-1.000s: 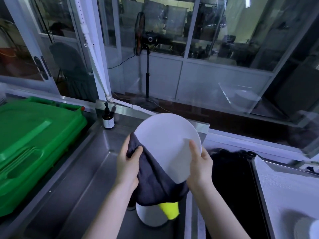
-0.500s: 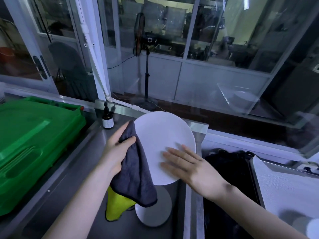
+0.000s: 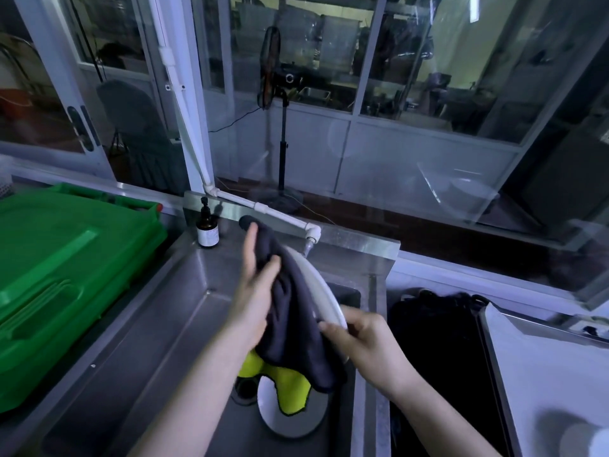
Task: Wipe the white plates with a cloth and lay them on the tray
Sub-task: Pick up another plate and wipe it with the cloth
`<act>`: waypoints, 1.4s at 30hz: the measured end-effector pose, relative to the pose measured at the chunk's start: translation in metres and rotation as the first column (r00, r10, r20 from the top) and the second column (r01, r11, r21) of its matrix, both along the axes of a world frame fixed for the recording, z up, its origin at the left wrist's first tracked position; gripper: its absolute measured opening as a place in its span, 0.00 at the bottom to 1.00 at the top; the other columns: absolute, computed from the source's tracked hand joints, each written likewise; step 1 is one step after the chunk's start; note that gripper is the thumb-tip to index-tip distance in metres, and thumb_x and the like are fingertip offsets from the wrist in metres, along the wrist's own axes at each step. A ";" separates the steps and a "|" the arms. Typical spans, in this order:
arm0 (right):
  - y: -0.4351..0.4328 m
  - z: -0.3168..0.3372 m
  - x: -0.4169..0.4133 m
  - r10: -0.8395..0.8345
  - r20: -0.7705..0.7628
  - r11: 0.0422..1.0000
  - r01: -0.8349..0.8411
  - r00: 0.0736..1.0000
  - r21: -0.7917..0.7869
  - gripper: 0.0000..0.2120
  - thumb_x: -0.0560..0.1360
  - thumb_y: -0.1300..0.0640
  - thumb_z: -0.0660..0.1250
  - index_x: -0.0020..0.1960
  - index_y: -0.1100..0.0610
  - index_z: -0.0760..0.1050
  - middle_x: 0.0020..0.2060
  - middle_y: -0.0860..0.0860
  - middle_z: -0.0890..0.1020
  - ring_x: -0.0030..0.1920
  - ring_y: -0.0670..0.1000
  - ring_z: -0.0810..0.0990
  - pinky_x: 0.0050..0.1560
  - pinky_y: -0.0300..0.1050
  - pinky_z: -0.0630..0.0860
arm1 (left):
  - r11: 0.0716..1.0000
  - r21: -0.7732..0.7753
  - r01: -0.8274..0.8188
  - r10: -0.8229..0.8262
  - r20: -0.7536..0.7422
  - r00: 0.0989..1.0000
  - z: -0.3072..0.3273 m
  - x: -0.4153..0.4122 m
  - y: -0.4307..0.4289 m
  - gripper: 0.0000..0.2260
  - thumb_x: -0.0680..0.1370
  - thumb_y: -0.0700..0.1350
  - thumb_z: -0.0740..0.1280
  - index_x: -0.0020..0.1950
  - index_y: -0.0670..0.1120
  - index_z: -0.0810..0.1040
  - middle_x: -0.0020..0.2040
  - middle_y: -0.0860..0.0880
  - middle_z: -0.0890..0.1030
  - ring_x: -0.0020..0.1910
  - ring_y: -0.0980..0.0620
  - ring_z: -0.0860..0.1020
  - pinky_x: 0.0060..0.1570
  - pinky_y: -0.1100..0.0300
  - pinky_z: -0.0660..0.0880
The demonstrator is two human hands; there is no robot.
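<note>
Over the steel sink I hold a white plate [image 3: 319, 285], turned almost edge-on to the camera. My right hand [image 3: 359, 338] pinches its lower rim. A dark grey cloth [image 3: 293, 324] with a yellow underside lies against the plate's left face, and my left hand [image 3: 257, 285] presses it there, thumb over the fabric. The cloth hangs down past the plate. Another white plate [image 3: 296, 420] lies in the sink basin below, partly under the cloth's yellow corner. The tray [image 3: 540, 364] is at the right, light and flat.
A large green plastic crate [image 3: 62, 275] fills the left counter. A small brown bottle [image 3: 207, 229] stands at the sink's back ledge, near a white pipe and tap [image 3: 309, 235]. A black mass [image 3: 438, 344] sits between sink and tray. Glass partitions stand behind.
The plate has turned from facing me to nearly edge-on. My right hand moved from lying flat on its face to pinching the lower rim, and the cloth now covers the left side.
</note>
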State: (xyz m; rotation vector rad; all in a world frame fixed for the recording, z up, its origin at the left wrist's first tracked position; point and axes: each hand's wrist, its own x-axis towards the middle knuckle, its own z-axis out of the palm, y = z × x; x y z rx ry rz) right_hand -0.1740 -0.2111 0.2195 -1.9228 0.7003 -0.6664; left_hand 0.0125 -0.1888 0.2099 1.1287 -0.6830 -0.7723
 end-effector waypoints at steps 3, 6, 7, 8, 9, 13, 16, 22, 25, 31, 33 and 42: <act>0.003 -0.001 0.006 -0.101 0.220 0.938 0.019 0.970 0.345 0.06 0.77 0.56 0.71 0.46 0.59 0.84 0.38 0.52 0.84 0.39 0.48 0.80 0.38 0.40 0.75 | 0.999 -0.030 0.045 -0.028 0.429 0.903 0.000 -0.019 0.000 0.26 0.84 0.38 0.57 0.74 0.65 0.57 0.73 0.70 0.59 0.74 0.70 0.57 0.71 0.71 0.54; -0.007 0.005 0.008 -0.244 0.305 0.846 0.048 0.921 0.531 0.10 0.73 0.55 0.71 0.47 0.63 0.84 0.41 0.62 0.85 0.40 0.56 0.83 0.39 0.46 0.77 | 0.997 -0.032 0.074 -0.021 0.778 0.628 -0.008 -0.029 0.001 0.24 0.82 0.40 0.55 0.77 0.57 0.56 0.79 0.58 0.53 0.79 0.59 0.47 0.77 0.57 0.47; -0.011 0.007 0.007 -0.268 0.326 0.823 0.041 0.907 0.566 0.10 0.72 0.56 0.70 0.47 0.63 0.84 0.41 0.62 0.85 0.40 0.56 0.83 0.40 0.47 0.78 | 0.995 -0.033 0.093 -0.020 0.856 0.516 -0.011 -0.031 0.002 0.24 0.83 0.41 0.54 0.78 0.56 0.56 0.80 0.56 0.52 0.80 0.56 0.47 0.77 0.55 0.46; -0.014 0.009 0.007 -0.288 0.336 0.801 0.033 0.897 0.598 0.11 0.72 0.56 0.70 0.47 0.64 0.83 0.41 0.62 0.85 0.41 0.57 0.83 0.41 0.48 0.79 | 0.992 -0.041 0.119 -0.013 0.910 0.415 -0.014 -0.033 0.002 0.24 0.83 0.43 0.54 0.79 0.56 0.56 0.81 0.55 0.52 0.80 0.53 0.47 0.77 0.52 0.46; -0.015 0.010 0.006 -0.298 0.344 0.784 0.022 0.890 0.621 0.11 0.73 0.57 0.69 0.48 0.64 0.83 0.42 0.63 0.84 0.41 0.57 0.84 0.43 0.48 0.80 | 0.988 -0.045 0.150 -0.008 0.943 0.333 -0.015 -0.033 0.001 0.23 0.84 0.44 0.53 0.79 0.56 0.57 0.81 0.55 0.52 0.80 0.52 0.48 0.77 0.49 0.45; -0.014 0.011 -0.001 -0.297 0.343 0.752 -0.003 0.891 0.659 0.13 0.74 0.58 0.70 0.53 0.66 0.83 0.49 0.66 0.84 0.46 0.60 0.84 0.46 0.49 0.81 | 0.980 -0.037 0.194 -0.023 0.955 0.296 -0.013 -0.014 -0.013 0.23 0.83 0.45 0.53 0.79 0.56 0.59 0.80 0.59 0.51 0.80 0.54 0.48 0.78 0.49 0.45; -0.013 0.013 -0.008 -0.256 0.332 0.779 -0.009 0.908 0.627 0.16 0.72 0.55 0.73 0.55 0.65 0.83 0.52 0.66 0.84 0.49 0.61 0.84 0.48 0.50 0.82 | 0.997 -0.024 0.077 -0.026 0.806 0.592 -0.011 -0.002 -0.017 0.23 0.81 0.40 0.56 0.75 0.56 0.60 0.78 0.58 0.55 0.79 0.55 0.52 0.77 0.48 0.53; -0.019 0.019 -0.006 -0.239 0.322 0.770 -0.023 0.916 0.638 0.12 0.74 0.58 0.71 0.53 0.64 0.83 0.50 0.66 0.85 0.48 0.60 0.85 0.47 0.49 0.81 | 0.978 -0.059 0.201 0.016 0.978 0.208 -0.015 -0.019 -0.009 0.25 0.83 0.44 0.53 0.79 0.59 0.56 0.81 0.56 0.53 0.80 0.49 0.49 0.76 0.45 0.48; -0.022 0.017 -0.006 -0.217 0.330 0.762 -0.052 0.919 0.646 0.12 0.76 0.59 0.69 0.56 0.65 0.82 0.53 0.66 0.84 0.51 0.61 0.84 0.49 0.50 0.81 | 0.969 -0.043 0.245 0.000 0.985 0.173 -0.010 -0.013 -0.015 0.26 0.83 0.44 0.52 0.79 0.61 0.54 0.81 0.59 0.51 0.80 0.51 0.48 0.77 0.48 0.44; -0.028 0.020 -0.017 -0.242 0.324 0.746 -0.038 0.915 0.665 0.20 0.66 0.53 0.76 0.53 0.64 0.84 0.52 0.63 0.85 0.49 0.58 0.85 0.46 0.48 0.82 | 0.996 -0.004 0.094 -0.057 0.771 0.634 -0.019 0.014 -0.019 0.23 0.83 0.39 0.57 0.74 0.57 0.61 0.78 0.54 0.58 0.79 0.57 0.54 0.78 0.55 0.53; -0.031 0.021 -0.024 -0.269 0.339 0.734 -0.036 0.901 0.679 0.20 0.66 0.53 0.76 0.53 0.64 0.84 0.52 0.63 0.85 0.49 0.58 0.85 0.46 0.49 0.82 | 0.997 0.018 0.081 -0.069 0.710 0.701 -0.022 0.015 -0.012 0.22 0.82 0.40 0.56 0.73 0.59 0.61 0.78 0.54 0.60 0.78 0.58 0.55 0.77 0.57 0.54; -0.042 0.022 -0.020 -0.386 0.492 0.693 -0.107 0.780 0.713 0.24 0.75 0.52 0.68 0.67 0.63 0.76 0.63 0.62 0.80 0.62 0.60 0.80 0.60 0.52 0.80 | 0.995 -0.098 0.002 0.076 0.782 0.619 -0.032 -0.030 0.018 0.22 0.82 0.37 0.56 0.75 0.52 0.66 0.78 0.59 0.57 0.79 0.53 0.54 0.76 0.52 0.56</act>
